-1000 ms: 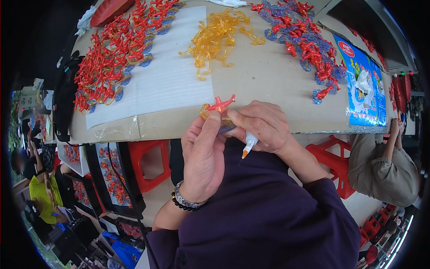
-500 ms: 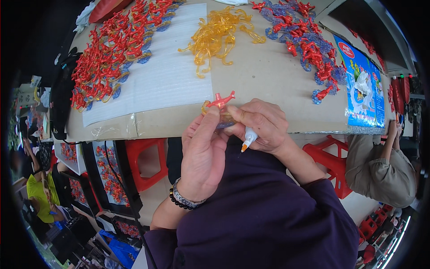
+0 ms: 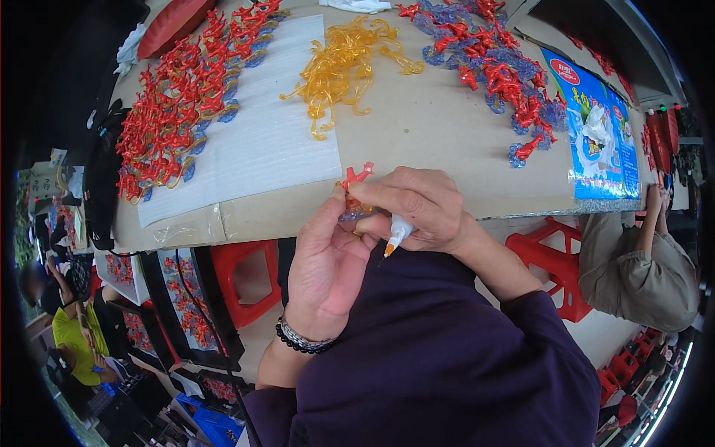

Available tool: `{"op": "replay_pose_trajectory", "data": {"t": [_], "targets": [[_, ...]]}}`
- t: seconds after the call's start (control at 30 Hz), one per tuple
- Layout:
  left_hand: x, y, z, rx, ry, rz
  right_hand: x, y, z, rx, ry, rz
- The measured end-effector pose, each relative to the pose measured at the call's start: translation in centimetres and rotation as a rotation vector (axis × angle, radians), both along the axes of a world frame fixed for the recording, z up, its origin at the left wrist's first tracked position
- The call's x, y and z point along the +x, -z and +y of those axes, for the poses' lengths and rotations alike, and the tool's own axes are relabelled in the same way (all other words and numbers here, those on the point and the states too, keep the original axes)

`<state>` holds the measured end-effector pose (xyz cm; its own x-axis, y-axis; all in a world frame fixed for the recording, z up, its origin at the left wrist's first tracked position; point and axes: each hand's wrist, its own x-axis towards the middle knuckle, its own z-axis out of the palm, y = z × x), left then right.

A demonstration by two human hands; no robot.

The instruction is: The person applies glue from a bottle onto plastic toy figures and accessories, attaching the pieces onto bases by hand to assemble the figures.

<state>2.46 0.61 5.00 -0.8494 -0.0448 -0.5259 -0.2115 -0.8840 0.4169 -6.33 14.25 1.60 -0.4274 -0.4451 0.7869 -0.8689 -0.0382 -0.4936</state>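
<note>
Just over the table's near edge, my left hand [image 3: 328,261] pinches a small red figurine [image 3: 357,176] with a clear bluish-purple base and amber trim. My right hand [image 3: 423,205] presses its thumb and fingers on the figurine's other side. Tucked in that same hand is a small white glue bottle [image 3: 401,229], its orange-tipped nozzle angled down and to the left, away from the figurine. Fingers cover much of the figurine's lower part. Beyond my hands lies a pile of clear amber curved plastic strips [image 3: 342,71].
Rows of red figurines [image 3: 167,123] stand at left beside a white foam sheet [image 3: 261,156]. More red and purple figurines [image 3: 514,89] lie at right near a blue printed sheet [image 3: 596,138]. Red stools [image 3: 249,279] flank me. Another person [image 3: 633,268] sits at right.
The figurine has tilted more upright between my fingers. Both hands have shifted slightly left in the picture, the glue bottle with them. The whole view has shifted a little too.
</note>
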Motion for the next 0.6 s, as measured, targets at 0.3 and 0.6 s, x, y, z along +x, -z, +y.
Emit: {"op": "replay_pose_trajectory", "data": {"t": [0.3,0.6], "targets": [[0.0,0.5,-0.4,0.137,-0.003,-0.093,0.1,0.4,-0.2,-0.003,-0.051,-0.063],[0.0,0.9,-0.3,0.155,-0.045,-0.074,0.4,0.3,-0.4,0.008,0.033,0.010]]}}
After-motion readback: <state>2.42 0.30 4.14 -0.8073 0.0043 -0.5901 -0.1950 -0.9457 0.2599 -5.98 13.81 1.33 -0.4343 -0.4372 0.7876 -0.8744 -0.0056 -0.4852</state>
